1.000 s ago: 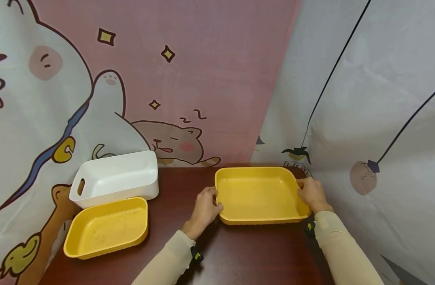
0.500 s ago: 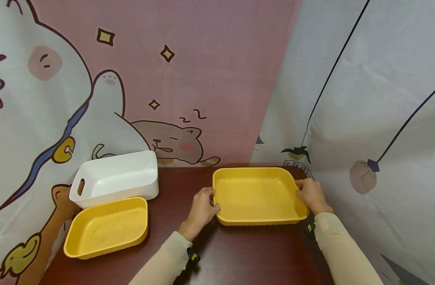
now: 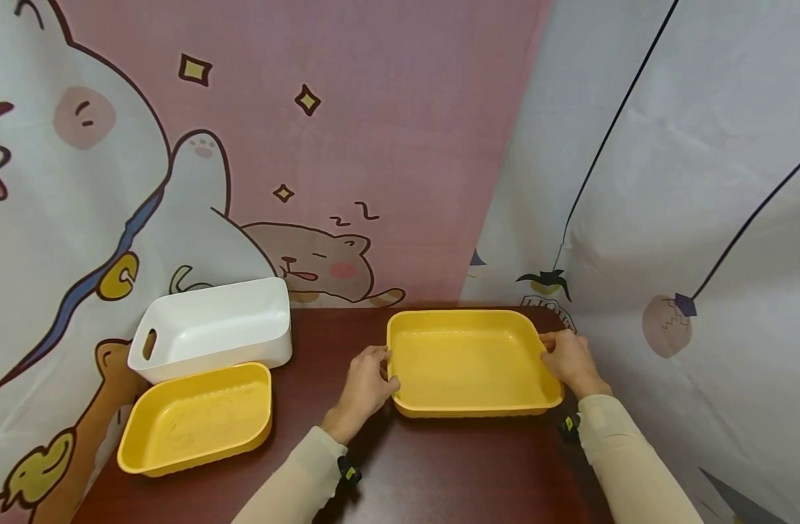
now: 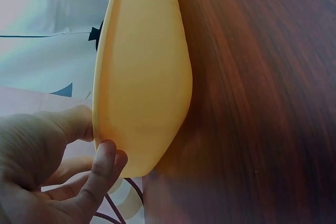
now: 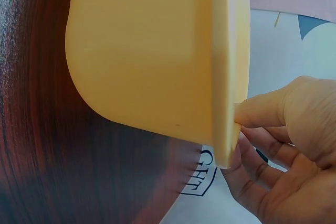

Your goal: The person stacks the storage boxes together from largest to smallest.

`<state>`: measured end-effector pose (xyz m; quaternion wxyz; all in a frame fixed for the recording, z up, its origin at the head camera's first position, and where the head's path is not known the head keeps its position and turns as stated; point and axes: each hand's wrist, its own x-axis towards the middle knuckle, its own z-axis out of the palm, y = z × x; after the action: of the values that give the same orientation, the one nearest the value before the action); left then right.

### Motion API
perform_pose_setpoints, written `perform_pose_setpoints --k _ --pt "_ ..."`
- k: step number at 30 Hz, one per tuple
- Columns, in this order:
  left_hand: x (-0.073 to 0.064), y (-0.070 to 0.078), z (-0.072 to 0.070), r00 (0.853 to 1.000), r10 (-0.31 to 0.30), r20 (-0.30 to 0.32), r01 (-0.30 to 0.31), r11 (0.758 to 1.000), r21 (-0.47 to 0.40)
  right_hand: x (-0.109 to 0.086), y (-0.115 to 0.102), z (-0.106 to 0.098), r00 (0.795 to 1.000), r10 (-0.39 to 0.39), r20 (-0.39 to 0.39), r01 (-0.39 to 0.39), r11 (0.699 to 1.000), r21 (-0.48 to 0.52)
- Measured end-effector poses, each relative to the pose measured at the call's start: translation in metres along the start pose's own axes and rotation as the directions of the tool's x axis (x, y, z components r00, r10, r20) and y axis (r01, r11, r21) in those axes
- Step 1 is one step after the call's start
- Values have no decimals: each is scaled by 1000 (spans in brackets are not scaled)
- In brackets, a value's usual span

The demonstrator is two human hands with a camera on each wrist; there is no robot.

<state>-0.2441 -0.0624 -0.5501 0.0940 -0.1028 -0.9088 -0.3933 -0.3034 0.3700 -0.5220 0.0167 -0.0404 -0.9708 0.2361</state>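
Observation:
A large yellow rectangular tray point(image 3: 472, 360) lies between the two hands on the right part of the table. My left hand point(image 3: 362, 386) pinches its left rim; in the left wrist view the thumb is at the rim and the fingertips point(image 4: 106, 156) touch the outer wall. The right hand point(image 3: 572, 362) grips the opposite rim near the back right corner, thumb on one side and fingers behind it in the right wrist view. No contents show inside the tray. Seen from the side, the tray's wall point(image 4: 144, 77) is smooth, with rounded corners.
At the left, a smaller yellow tray point(image 3: 203, 418) stands in front of a white bin point(image 3: 219, 320) with a handle slot, touching or nearly so. The dark red-brown table point(image 3: 452, 466) meets a cartoon-printed cloth point(image 3: 400, 145) at the back and right.
Both hands have shifted the large yellow tray a little to the left and slightly toward me. The left hand moved left with it. The smaller tray and white bin stayed put.

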Motion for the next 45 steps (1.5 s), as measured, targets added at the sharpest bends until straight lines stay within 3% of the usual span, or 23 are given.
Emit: perform_pose_setpoints --k 10,17,24,38,45 --pt "-1 -1 -4 999 40 -35 -38 997 60 -3 -4 -2 1000 -13 -1 13 1000 -6" --pt "-1 -2 -8 998 25 -56 -21 998 65 -4 -6 2 1000 -26 -8 26 1000 -5" --pt "-3 -3 -8 995 48 -93 -39 995 93 -8 -8 4 999 -44 -14 45 999 9" --pt "-10 -11 -17 994 3 -106 -1 1000 20 -6 -16 14 998 -68 -7 68 997 28" --pt "-14 -15 -18 996 -6 -85 3 999 -40 -15 -14 13 998 -58 1 58 998 30"
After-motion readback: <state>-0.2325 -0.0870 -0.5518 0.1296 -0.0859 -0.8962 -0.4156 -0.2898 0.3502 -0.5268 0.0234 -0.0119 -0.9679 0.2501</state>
